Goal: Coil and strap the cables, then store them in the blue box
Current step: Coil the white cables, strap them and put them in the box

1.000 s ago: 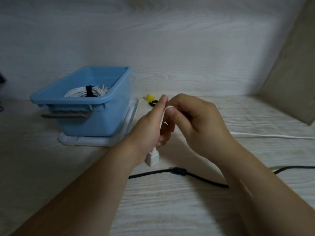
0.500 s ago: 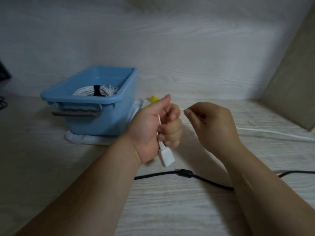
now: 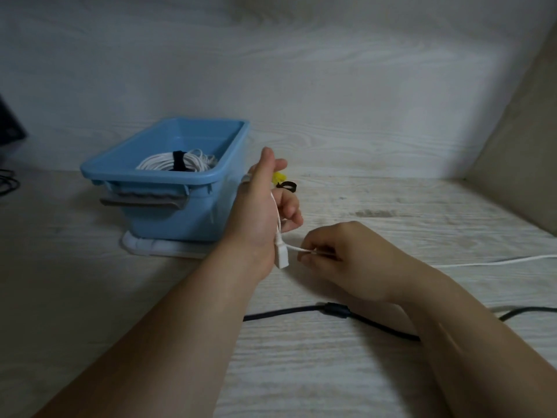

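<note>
Pinching the white cable (image 3: 294, 248) just beside its connector (image 3: 281, 258), the right hand (image 3: 346, 257) sits low over the table's (image 3: 391, 206) middle. The left hand (image 3: 259, 218) stands upright, lower fingers curled round the same cable. The blue box (image 3: 168, 176), holding a strapped coil (image 3: 159, 161), sits toward the back-left edge. A black cable (image 3: 286, 312) lies nearer the front edge.

Smooth blue plastic box (image 3: 168, 203), pale matt wood-grain table (image 3: 376, 212), matt black cable (image 3: 283, 312).

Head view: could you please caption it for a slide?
Left hand holds a thin white cable, right hand pinches it, beside a blue plastic box with one strapped white coil.
</note>
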